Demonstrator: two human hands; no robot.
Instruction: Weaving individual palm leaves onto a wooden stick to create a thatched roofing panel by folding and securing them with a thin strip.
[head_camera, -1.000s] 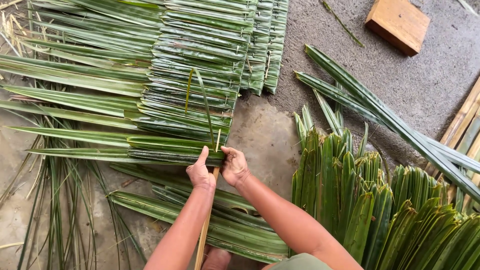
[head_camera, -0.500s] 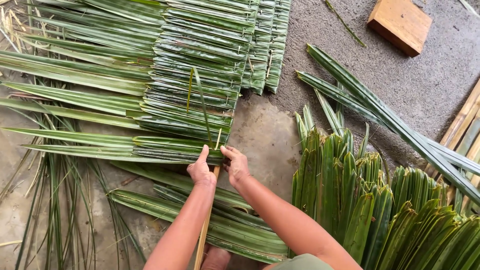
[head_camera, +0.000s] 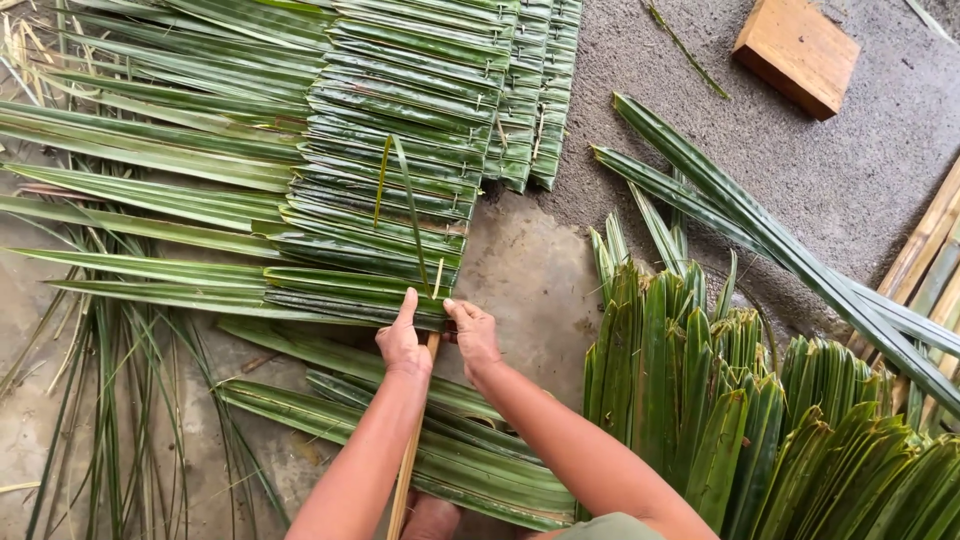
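Since the earlier frames both hands have been moved slightly up toward the edge of the woven palm-leaf panel (head_camera: 400, 150), with little else changed. The left hand (head_camera: 402, 340) is laid on the nearest folded leaf (head_camera: 350, 290) at the panel's lower edge, fingers stretched forward and pressed flat on the fold, thumb tucked beside the bamboo stick (head_camera: 412, 440); nothing is seen clasped in it. The right hand (head_camera: 472, 335) is set just right of the stick, fingers curled and pinched on the end of the same leaf where it wraps the stick. The stick runs from the panel's lower edge down between the forearms, toward the person. A thin leaf strip (head_camera: 410, 210) stands up from the panel just above the hands. Loose long leaves (head_camera: 150, 160) fan out left of the panel. More loose leaves (head_camera: 450, 460) are lying below the panel, under the arms. A bundle of folded leaves (head_camera: 740, 420) is stacked right of the panel, well apart from the hands. A wooden block (head_camera: 797, 52) is seen far right of the panel's top, on the concrete floor (head_camera: 850, 170).
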